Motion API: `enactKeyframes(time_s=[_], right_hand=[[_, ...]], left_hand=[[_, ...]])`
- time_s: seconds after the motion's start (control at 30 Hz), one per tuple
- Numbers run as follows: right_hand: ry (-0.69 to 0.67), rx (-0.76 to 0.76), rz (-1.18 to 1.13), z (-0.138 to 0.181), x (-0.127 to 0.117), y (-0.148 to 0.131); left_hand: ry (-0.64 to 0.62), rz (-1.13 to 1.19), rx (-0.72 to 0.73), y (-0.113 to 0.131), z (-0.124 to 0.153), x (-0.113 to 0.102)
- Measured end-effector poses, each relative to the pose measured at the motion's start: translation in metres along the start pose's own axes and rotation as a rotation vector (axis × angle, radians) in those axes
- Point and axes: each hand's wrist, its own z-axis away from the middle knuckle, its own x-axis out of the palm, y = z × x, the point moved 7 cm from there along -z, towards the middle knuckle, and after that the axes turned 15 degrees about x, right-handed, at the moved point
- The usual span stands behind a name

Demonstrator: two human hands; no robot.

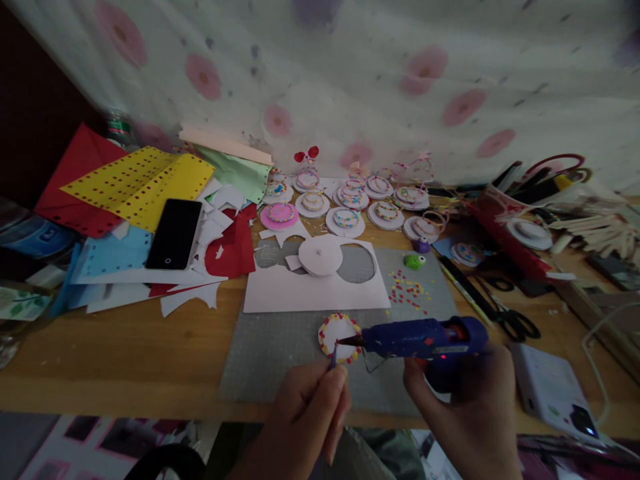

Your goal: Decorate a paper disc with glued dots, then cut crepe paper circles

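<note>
My right hand (470,413) grips a blue hot glue gun (425,338), its nozzle pointing left at the rim of a small white foam disc (339,332) edged with coloured dots. The disc lies on a grey cutting mat (280,353). My left hand (305,417) is pinched on a thin pointed tool (333,360), whose tip touches the disc's lower edge beside the nozzle.
A white sheet with round cut-outs (315,287) carries a plain disc (321,255). Several decorated discs (345,200) stand at the back. Scattered coloured dots (407,288), scissors (505,317), a phone (175,233), coloured paper (135,183) and a white box (550,387) surround the mat.
</note>
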Motion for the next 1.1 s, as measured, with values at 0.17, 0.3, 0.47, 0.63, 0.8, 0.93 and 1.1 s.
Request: enactKeyframes(time_s=[0.17,0.3,0.47,0.63,0.8,0.93,1.1], right_hand=[[0.009,0.013,0.005,-0.002,-0.001,0.003],[0.023,0.022,0.008,-0.002,-0.002,0.005],[0.024,0.013,0.019,-0.003,-0.002,0.0],[-0.002,-0.008,0.04,-0.005,0.001,-0.007],[0.038,-0.006,0.038,-0.004,0.0,-0.006],[0.002,-0.005,0.043,-0.005,-0.001,-0.001],[-0.012,0.0,0.019,-0.003,-0.003,0.006]], left_hand=[[-0.011,-0.008,0.013,-0.001,-0.001,0.0],[-0.007,0.0,0.005,-0.001,-0.001,0.0],[-0.003,0.005,0.003,0.002,-0.002,0.0],[0.005,-0.006,-0.01,0.001,-0.001,0.0],[0.001,-0.007,-0.008,0.0,-0.001,-0.001],[0.001,-0.013,-0.016,0.001,-0.001,-0.002],[0.004,-0.002,-0.022,0.001,-0.001,-0.001]])
